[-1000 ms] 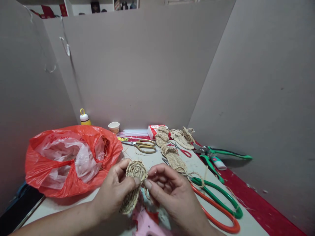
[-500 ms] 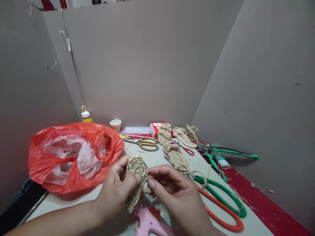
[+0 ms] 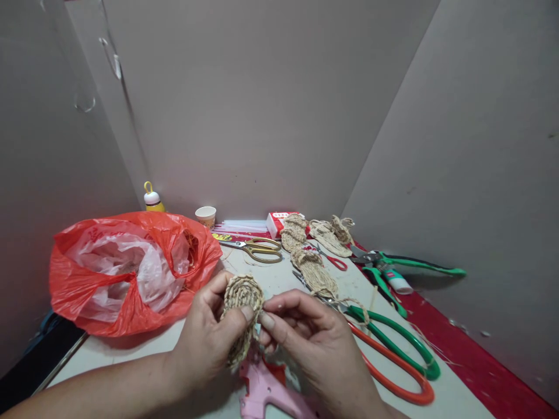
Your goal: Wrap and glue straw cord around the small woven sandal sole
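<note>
My left hand is closed round a small oval woven straw sole, thumb pressed on its face. The sole is made of coiled straw cord and is held upright, tilted a little. My right hand pinches at the sole's right edge with thumb and forefinger; whether a loose strand lies between the fingertips I cannot tell. Below both hands lies a pink glue gun, partly hidden by them. More straw pieces, a woven straw slipper and another straw slipper, lie further back on the table.
At the left sits a red plastic bag. Scissors with gold handles, a paper cup and a red-white box stand behind. Large shears with orange and green handles and green pruners lie at the right. Grey panels enclose the table.
The view has tipped slightly downward. Both hands keep almost the same hold on the straw sole, and its lower end has shifted a little.
</note>
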The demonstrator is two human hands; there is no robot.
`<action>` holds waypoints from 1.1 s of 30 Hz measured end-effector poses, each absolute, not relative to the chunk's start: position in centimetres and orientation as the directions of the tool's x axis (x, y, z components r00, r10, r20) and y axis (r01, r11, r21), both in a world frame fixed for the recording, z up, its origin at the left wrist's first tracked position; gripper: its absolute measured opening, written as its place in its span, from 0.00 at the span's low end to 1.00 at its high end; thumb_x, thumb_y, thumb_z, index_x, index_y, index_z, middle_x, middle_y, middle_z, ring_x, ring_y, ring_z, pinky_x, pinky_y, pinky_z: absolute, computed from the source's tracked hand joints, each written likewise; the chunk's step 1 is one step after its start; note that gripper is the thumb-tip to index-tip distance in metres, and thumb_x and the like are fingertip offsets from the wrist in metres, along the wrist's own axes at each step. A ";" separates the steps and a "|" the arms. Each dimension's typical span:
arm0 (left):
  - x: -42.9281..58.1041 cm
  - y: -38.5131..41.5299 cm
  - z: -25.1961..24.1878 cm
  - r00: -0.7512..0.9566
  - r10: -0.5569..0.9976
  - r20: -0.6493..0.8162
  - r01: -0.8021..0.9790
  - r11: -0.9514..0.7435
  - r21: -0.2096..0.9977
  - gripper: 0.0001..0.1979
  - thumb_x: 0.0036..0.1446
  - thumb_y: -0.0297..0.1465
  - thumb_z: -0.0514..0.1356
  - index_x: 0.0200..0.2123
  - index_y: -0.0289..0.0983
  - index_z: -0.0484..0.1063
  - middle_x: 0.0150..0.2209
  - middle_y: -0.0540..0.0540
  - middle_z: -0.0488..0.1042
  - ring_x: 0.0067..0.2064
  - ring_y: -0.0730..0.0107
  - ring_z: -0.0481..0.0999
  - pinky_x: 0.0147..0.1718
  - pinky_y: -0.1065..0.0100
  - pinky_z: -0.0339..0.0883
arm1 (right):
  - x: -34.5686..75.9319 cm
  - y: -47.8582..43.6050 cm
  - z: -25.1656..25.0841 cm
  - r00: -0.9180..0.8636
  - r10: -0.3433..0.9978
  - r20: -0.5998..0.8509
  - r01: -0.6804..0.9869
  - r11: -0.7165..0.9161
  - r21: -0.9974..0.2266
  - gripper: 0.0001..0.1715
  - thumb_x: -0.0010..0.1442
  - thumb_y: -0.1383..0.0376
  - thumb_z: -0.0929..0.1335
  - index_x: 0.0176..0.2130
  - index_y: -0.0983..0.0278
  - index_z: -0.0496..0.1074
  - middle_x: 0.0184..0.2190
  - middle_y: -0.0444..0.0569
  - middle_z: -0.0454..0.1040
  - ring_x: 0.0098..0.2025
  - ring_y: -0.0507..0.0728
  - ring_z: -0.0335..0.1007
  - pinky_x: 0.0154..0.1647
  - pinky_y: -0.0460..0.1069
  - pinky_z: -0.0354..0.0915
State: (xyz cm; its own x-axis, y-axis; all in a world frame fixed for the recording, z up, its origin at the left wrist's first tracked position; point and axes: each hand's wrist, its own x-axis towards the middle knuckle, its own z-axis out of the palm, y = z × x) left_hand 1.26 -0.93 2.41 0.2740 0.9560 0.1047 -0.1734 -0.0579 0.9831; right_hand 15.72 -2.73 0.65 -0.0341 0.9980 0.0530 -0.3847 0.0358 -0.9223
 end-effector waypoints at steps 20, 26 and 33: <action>1.0 -1.0 2.1 0.221 0.966 0.131 -0.116 -0.108 0.987 0.07 0.51 0.34 0.64 0.30 0.38 0.70 0.23 0.54 0.68 0.24 0.76 0.66 0.24 0.75 0.63 | 15.9 -2.5 0.4 -0.167 0.984 -0.067 -0.497 -0.143 -0.856 0.16 0.45 0.60 0.80 0.27 0.66 0.75 0.16 0.42 0.75 0.17 0.45 0.67 0.20 0.39 0.64; 1.1 -1.1 1.9 0.250 0.961 0.121 -0.152 -0.085 0.985 0.08 0.52 0.36 0.63 0.30 0.38 0.69 0.22 0.54 0.68 0.23 0.75 0.66 0.23 0.74 0.62 | 15.6 -2.6 0.6 -0.146 0.984 -0.099 -0.497 -0.159 -0.853 0.18 0.40 0.60 0.81 0.25 0.66 0.75 0.14 0.41 0.74 0.16 0.46 0.66 0.19 0.40 0.64; 0.9 -0.7 1.9 0.264 0.947 0.180 -0.192 -0.131 0.972 0.05 0.53 0.31 0.62 0.31 0.37 0.67 0.25 0.53 0.66 0.28 0.75 0.64 0.28 0.74 0.60 | 16.1 -2.1 0.2 -0.141 0.990 0.032 -0.372 -0.023 -0.928 0.09 0.49 0.63 0.78 0.29 0.63 0.77 0.22 0.40 0.74 0.24 0.48 0.67 0.27 0.42 0.64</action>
State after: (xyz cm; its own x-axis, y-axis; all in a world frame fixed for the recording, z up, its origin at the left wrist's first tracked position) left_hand 0.95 -0.72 1.90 0.2644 0.9474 0.1803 -0.1925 -0.1314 0.9725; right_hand 16.14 -2.12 0.21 -0.1407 0.9896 0.0315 -0.3715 -0.0233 -0.9281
